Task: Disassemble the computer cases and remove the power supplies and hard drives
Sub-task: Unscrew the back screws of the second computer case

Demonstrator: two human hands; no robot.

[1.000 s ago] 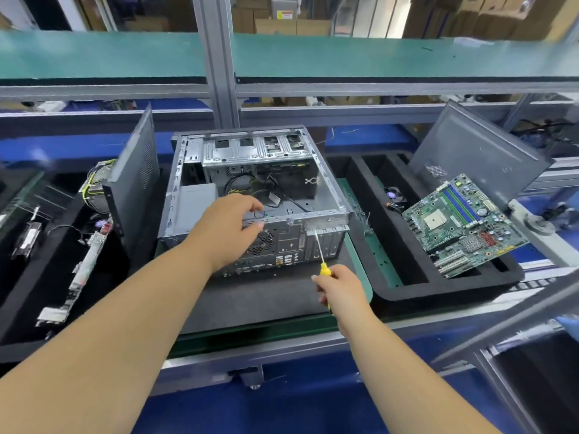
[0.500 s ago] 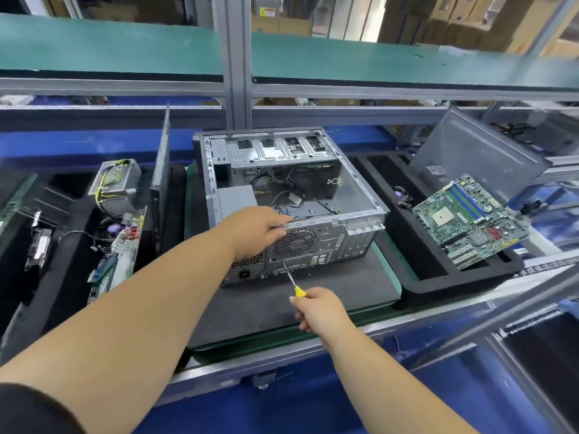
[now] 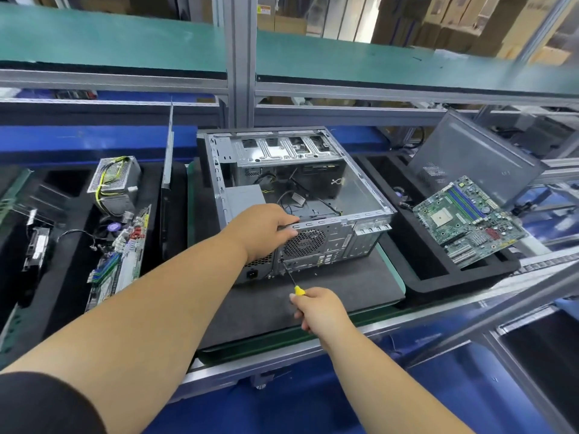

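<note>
Computer case (image 3: 313, 195), grey metal, lying on its side on a dark mat (image 3: 329, 296) in the middle of my bench, open side facing up. Its long axis runs away from me and slightly to my left, with the rear panel of ports and fan grille turned toward me. The power supply (image 3: 246, 197) sits inside at the near left corner.

My left hand (image 3: 266, 230) curls over the top edge of the rear panel, gripping it to steady the case. My right hand (image 3: 319, 308) is closed around the yellow handle of a screwdriver (image 3: 291, 278), whose thin shaft points up and away, its tip at a screw just beside the fan grille.

I judge I am loosening the power supply's rear screws; next I must seat the tip squarely and turn.

To my left, a foam tray (image 3: 62, 261) holds another power supply (image 3: 114, 183). To my right, a motherboard (image 3: 470, 220) rests in a second tray.
</note>
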